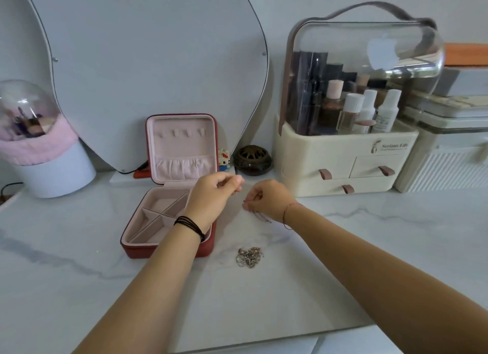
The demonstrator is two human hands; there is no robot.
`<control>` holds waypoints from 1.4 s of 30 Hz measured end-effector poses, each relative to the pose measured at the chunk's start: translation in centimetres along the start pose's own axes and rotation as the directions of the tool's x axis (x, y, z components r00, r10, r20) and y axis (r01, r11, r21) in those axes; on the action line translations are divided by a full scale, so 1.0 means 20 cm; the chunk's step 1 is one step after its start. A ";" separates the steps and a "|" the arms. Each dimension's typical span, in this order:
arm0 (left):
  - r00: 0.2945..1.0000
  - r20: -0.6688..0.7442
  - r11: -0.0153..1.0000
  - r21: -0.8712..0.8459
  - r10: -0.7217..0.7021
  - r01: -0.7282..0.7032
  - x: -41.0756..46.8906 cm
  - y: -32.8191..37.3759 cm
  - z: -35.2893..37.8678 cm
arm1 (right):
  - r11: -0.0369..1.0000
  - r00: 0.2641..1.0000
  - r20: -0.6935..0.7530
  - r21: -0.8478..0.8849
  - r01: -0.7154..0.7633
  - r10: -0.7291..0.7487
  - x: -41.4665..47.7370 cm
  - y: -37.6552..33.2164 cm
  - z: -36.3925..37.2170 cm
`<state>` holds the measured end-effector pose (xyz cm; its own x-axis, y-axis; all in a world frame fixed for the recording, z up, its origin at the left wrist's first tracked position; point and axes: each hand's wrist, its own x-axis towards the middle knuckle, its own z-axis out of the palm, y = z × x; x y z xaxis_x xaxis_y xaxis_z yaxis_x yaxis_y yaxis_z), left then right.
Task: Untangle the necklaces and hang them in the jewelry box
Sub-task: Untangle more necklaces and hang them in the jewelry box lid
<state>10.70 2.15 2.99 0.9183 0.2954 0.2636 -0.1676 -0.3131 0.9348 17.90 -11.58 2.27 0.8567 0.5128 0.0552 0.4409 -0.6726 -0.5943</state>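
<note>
A red jewelry box (169, 250) with pink lining stands open on the marble counter, its lid upright with a row of small hooks (182, 134). My left hand (214, 197) hovers over the box's right edge, thumb and fingers pinched on one end of a thin necklace chain. My right hand (269, 200) is just to the right, pinched on the other part of that chain, whose loose loops (260, 216) dangle below it. A tangled heap of silver necklaces (249, 257) lies on the counter in front of both hands.
A curved mirror (158, 63) leans behind the box. A cream cosmetic organizer (343, 163) with a clear dome stands at the right, a dark round jar (252, 159) beside it. A white pot with a pink fluffy rim (47, 163) sits at the left.
</note>
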 end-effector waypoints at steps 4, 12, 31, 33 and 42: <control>1.000 0.007 0.999 -0.031 -0.016 0.016 0.00 0.01 -0.01 | 1.000 1.000 -0.016 0.000 0.002 -0.002 0.00 0.01 0.00; 0.999 0.038 0.998 -0.052 -0.020 0.022 -0.02 0.03 -0.01 | 0.922 0.999 -0.001 0.387 0.035 -0.038 -0.08 0.04 -0.06; 0.895 0.409 0.914 -0.268 -0.177 0.304 -0.12 0.22 0.11 | 0.786 0.986 -0.103 0.596 0.165 -0.129 -0.32 0.02 -0.33; 0.898 0.403 0.930 -0.228 -0.179 0.288 -0.12 0.23 0.11 | 0.787 0.987 -0.115 0.596 0.159 -0.112 -0.34 0.05 -0.34; 0.829 0.515 0.973 0.047 -0.218 0.226 -0.13 0.28 0.13 | 0.787 0.995 0.000 0.611 0.081 -0.103 -0.44 0.11 -0.36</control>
<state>8.31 -2.66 6.97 0.9826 -0.1518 -0.1075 0.0614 -0.2804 0.9579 13.33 -21.43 6.28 0.8069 0.5791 0.1160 0.2533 -0.1620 -0.9537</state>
